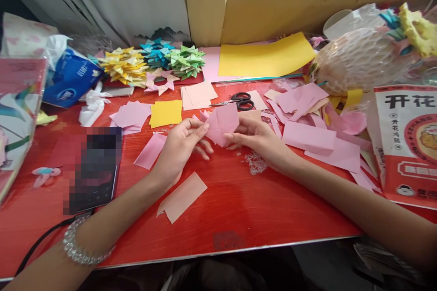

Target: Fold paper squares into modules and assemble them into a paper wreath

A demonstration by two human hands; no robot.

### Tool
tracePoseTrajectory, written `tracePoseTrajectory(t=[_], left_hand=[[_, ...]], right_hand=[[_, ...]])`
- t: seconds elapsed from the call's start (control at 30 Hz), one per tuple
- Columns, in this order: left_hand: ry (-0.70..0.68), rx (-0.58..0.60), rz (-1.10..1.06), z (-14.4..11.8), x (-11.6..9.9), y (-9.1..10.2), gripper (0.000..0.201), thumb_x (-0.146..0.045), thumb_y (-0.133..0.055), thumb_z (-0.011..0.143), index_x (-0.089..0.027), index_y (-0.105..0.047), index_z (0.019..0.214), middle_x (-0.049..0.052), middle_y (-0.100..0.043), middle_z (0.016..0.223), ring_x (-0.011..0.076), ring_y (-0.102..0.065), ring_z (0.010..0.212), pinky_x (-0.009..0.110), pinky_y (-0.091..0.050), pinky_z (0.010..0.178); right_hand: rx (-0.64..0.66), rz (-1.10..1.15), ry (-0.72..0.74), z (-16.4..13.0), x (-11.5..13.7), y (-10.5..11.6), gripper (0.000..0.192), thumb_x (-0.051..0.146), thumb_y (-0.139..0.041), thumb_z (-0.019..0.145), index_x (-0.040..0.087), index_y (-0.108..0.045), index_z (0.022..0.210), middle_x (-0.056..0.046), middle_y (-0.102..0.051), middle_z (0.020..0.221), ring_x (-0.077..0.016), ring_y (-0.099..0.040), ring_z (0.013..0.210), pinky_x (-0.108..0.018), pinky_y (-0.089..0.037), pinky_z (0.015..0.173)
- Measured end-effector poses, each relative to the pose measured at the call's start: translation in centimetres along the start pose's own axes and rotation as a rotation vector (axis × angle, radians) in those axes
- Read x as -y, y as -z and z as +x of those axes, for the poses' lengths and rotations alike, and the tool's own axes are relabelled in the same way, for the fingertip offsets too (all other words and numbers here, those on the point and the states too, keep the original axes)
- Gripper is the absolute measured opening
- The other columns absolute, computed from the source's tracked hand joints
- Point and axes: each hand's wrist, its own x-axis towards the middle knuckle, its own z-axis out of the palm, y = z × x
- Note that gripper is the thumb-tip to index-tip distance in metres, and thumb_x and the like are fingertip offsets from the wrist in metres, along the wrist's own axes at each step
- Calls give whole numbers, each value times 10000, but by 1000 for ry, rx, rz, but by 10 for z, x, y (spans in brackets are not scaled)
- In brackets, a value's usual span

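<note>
Between my two hands, above the red table, is a small pink sheet of paper with crease lines across it. My left hand pinches its left edge between thumb and forefinger, the other fingers loosely curled. On the right edge, my right hand grips it, thumb in front and fingers partly hidden behind. Black-handled scissors lie just beyond the paper. A yellow paper square and a stack of pink squares sit past my left hand. A peach paper strip rests nearer to me.
Folded paper stars in yellow, blue and green stand at the back. Pink scraps pile up on the right beside a snack bag. A phone with a cable and a blue tissue pack lie left.
</note>
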Motion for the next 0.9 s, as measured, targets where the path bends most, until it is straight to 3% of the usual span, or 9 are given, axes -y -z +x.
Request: tracePoseTrajectory(t=[0.13, 0.23, 0.4, 0.53, 0.67, 0.9], left_hand=[[37, 108, 138, -2, 2, -3, 207, -327, -626, 771, -167, -503, 728, -34, -546, 592, 81, -534, 491, 192, -438, 465], [32, 162, 214, -1, 3, -3, 211, -319, -647, 751, -157, -520, 704, -39, -539, 613, 61, -504, 481, 185, -426, 478], [-79, 66, 137, 2, 2, -1, 147, -295, -617, 782, -164, -552, 789, -28, -565, 651, 84, -544, 564, 192, -461, 537], [-82, 66, 127, 2, 4, 0, 131, -273, -634, 770, -159, -573, 781, -14, -593, 692, 95, -571, 612, 193, -483, 572], [-113, 15, 100, 2, 6, 0, 138, -262, -642, 761, -163, -604, 848, 5, -627, 809, 112, -602, 711, 207, -507, 644], [-43, 23, 20, 1, 2, -1, 273, -270, -646, 754, -157, -608, 1000, 1, -636, 686, 132, -625, 614, 251, -538, 612]], right_hand=[[-117, -23, 33, 0, -3, 1, 235, 366, -685, 716, 152, -586, 703, 20, -578, 630, -80, -530, 538, -209, -442, 525], [-169, -47, 55, 0, -4, 2, 203, 331, -665, 741, 153, -588, 683, 33, -549, 629, -63, -473, 521, -199, -379, 487], [-106, -167, -1, -2, -2, 1, 231, 363, -642, 761, 137, -626, 715, 11, -554, 644, -81, -465, 551, -216, -360, 512], [-114, -239, 37, -3, 0, 2, 240, 353, -555, 826, 141, -648, 759, 4, -552, 676, -91, -462, 601, -222, -352, 548], [-73, -228, 5, -3, -1, 3, 256, 340, -571, 807, 138, -631, 661, 11, -537, 616, -85, -445, 565, -223, -334, 527], [-130, -128, 110, 0, -6, 5, 182, 286, -606, 786, 184, -705, 901, -36, -680, 952, -155, -594, 864, -288, -450, 791]])
